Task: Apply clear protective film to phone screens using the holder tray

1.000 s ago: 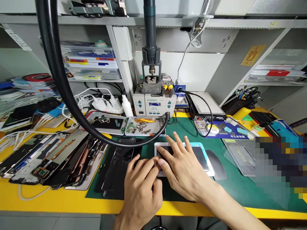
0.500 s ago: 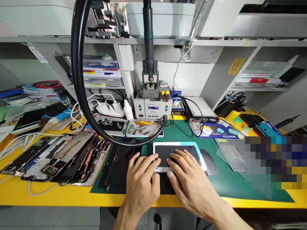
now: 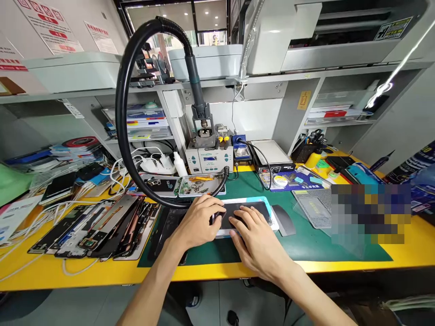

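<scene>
On the green mat [image 3: 306,244] lies a flat, tablet-like panel [image 3: 253,209] with a dark face and a white and light-blue border. My left hand [image 3: 200,219] is over its left end. The thumb and index finger curl toward each other around something dark that I cannot make out, and the other fingers bend over the far edge. Resting flat on the panel's face, my right hand [image 3: 254,242] has its fingers stretched out and holds nothing. A dark grey, rounded mouse-like thing [image 3: 283,221] sits against the panel's right end. Black flat panels [image 3: 163,235] lie partly hidden beneath my left forearm.
A thick black hose [image 3: 123,122] arches from a hot-air station [image 3: 209,158] down near my left hand. A tray of small parts [image 3: 204,185] sits behind the panel. Phone parts [image 3: 102,226] are spread at left, a perforated plate [image 3: 314,206] at right.
My left hand has turned and moved up and over the panel's far left edge, its fingers now curled. My right hand stays on the panel. The camera view has tilted and shifted.
</scene>
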Motion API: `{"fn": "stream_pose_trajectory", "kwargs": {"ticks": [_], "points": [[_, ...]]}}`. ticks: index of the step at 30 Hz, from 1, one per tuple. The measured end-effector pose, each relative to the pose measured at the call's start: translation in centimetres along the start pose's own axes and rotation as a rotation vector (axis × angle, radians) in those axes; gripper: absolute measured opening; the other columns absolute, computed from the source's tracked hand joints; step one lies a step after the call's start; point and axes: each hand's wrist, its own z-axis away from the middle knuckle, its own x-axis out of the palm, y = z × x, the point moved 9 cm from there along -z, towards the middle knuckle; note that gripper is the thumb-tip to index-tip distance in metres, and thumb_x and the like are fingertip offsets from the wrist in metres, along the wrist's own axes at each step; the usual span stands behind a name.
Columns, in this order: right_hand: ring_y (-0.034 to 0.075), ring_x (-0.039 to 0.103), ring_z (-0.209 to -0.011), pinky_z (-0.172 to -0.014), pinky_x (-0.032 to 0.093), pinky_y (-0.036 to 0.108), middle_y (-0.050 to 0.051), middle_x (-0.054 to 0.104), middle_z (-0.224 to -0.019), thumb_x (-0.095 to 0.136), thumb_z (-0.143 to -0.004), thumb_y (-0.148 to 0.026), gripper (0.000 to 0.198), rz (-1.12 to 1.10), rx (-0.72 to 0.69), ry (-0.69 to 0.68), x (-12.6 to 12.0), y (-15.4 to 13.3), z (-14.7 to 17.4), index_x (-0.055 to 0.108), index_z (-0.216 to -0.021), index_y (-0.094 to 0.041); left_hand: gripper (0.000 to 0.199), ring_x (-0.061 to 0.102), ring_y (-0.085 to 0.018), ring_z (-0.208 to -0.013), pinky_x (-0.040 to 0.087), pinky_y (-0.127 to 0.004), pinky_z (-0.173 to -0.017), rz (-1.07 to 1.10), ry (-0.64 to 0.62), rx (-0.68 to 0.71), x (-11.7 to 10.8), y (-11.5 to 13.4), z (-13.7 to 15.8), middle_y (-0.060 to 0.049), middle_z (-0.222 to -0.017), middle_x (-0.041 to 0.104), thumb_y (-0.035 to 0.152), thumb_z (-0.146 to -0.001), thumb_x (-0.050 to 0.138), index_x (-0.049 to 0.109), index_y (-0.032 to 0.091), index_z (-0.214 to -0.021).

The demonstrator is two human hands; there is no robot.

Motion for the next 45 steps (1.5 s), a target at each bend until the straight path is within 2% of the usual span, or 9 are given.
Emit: {"fn": "stream_pose_trajectory", "kwargs": {"ticks": [8,15,20,23,26,31,35,41,45], "points": [[0.039,0.038,-0.14,-0.117,0.032,0.066,0.017,0.052,-0.137,0.051,-0.098,-0.017,0.037,-0.035,-0.022,0.012,0.9,-1.2,0.1,0.062,-0.134,-0.019,0.035,0.054,-0.023,-0.124,0.039,-0.045,-0.118,0.065,-0.039,-0.005,-0.2,-0.6,0.6,-0.002,-0.126,0.069,0.013,-0.084,0.06,0.074,0.024,-0.114],[0.036,0.041,-0.138,-0.116,0.035,0.065,0.017,0.053,-0.134,0.05,-0.095,-0.011,0.035,-0.075,-0.046,0.083,0.4,-1.7,0.4,0.063,-0.127,-0.017,0.036,0.051,-0.025,-0.129,0.038,-0.047,-0.119,0.077,-0.062,-0.018,-0.1,-0.8,1.1,-0.003,-0.13,0.066,0.018,-0.086,0.059,0.072,0.024,-0.119],[0.036,0.036,-0.143,-0.119,0.028,0.068,0.017,0.054,-0.136,0.05,-0.093,-0.009,0.036,-0.089,-0.041,0.084,0.7,-2.0,0.7,0.063,-0.126,-0.017,0.036,0.05,-0.024,-0.13,0.039,-0.044,-0.119,0.085,-0.058,-0.01,0.0,-0.9,1.2,-0.003,-0.131,0.066,0.017,-0.088,0.057,0.071,0.025,-0.12],[0.037,0.036,-0.144,-0.119,0.025,0.069,0.017,0.055,-0.135,0.051,-0.092,-0.009,0.034,-0.095,-0.013,0.129,0.4,-1.6,1.2,0.063,-0.123,-0.016,0.035,0.05,-0.024,-0.129,0.039,-0.044,-0.119,0.077,-0.057,-0.003,0.1,-0.9,1.3,-0.003,-0.13,0.066,0.018,-0.088,0.057,0.072,0.025,-0.12],[0.035,0.042,-0.14,-0.119,0.027,0.067,0.016,0.058,-0.13,0.051,-0.093,-0.009,0.034,-0.104,0.021,0.169,0.0,-1.0,2.1,0.061,-0.124,-0.015,0.035,0.049,-0.024,-0.13,0.039,-0.046,-0.119,0.061,-0.065,0.001,0.2,-0.9,1.3,-0.003,-0.132,0.066,0.018,-0.089,0.056,0.072,0.025,-0.12],[0.03,0.056,-0.118,-0.115,0.033,0.062,0.014,0.063,-0.119,0.052,-0.092,-0.01,0.039,-0.109,0.09,0.217,-0.9,-0.3,3.3,0.058,-0.13,-0.014,0.035,0.05,-0.024,-0.129,0.04,-0.047,-0.118,0.042,-0.082,0.014,0.4,-0.9,1.0,-0.003,-0.133,0.065,0.018,-0.089,0.056,0.072,0.025,-0.119],[0.029,0.056,-0.115,-0.114,0.033,0.061,0.013,0.064,-0.117,0.053,-0.092,-0.011,0.035,-0.113,0.107,0.246,-1.6,-0.2,3.9,0.061,-0.126,-0.016,0.035,0.05,-0.024,-0.129,0.039,-0.047,-0.119,0.018,-0.077,0.031,0.6,-1.0,0.9,-0.002,-0.132,0.066,0.018,-0.087,0.057,0.07,0.026,-0.119],[0.03,0.056,-0.109,-0.107,0.039,0.059,0.011,0.066,-0.117,0.057,-0.091,-0.013,0.033,-0.09,0.159,0.312,-2.4,0.7,4.8,0.063,-0.122,-0.018,0.036,0.049,-0.025,-0.131,0.038,-0.048,-0.119,-0.01,-0.088,0.038,1.0,-1.3,1.0,-0.002,-0.135,0.064,0.018,-0.089,0.057,0.069,0.026,-0.121],[0.031,0.055,-0.111,-0.11,0.035,0.063,0.013,0.065,-0.116,0.057,-0.091,-0.013,0.033,-0.071,0.175,0.344,-2.9,1.3,5.5,0.063,-0.123,-0.017,0.035,0.049,-0.026,-0.132,0.039,-0.049,-0.118,-0.008,-0.093,0.024,1.1,-1.5,1.0,-0.003,-0.135,0.063,0.02,-0.089,0.057,0.069,0.027,-0.121]]}}
